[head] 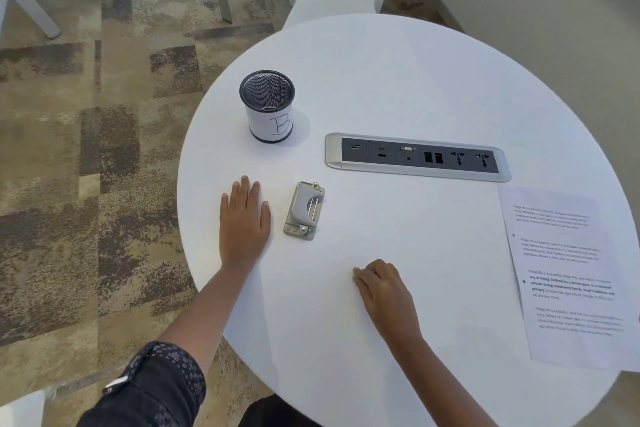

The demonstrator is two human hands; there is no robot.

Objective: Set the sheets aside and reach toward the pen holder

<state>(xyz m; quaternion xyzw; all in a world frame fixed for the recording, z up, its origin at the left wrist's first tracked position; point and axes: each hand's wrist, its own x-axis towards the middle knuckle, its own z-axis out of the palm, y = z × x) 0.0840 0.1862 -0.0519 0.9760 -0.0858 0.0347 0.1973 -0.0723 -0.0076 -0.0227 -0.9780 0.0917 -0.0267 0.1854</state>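
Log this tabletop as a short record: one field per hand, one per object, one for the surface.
left hand: flat on the table, fingers straight, just left of the hole punch, not touching it
right hand: resting on the table, fingers curled, holding nothing
hole punch: grey metal, lying between the hands
mesh cup: black, upright, paper label marked B
socket panel: set into the tabletop
printed sheet: at the right edge
table: round, white

This is an office: a round white desk (415,87) with a built-in socket panel (417,157), patterned carpet (86,149), and a mesh pen cup (268,106).
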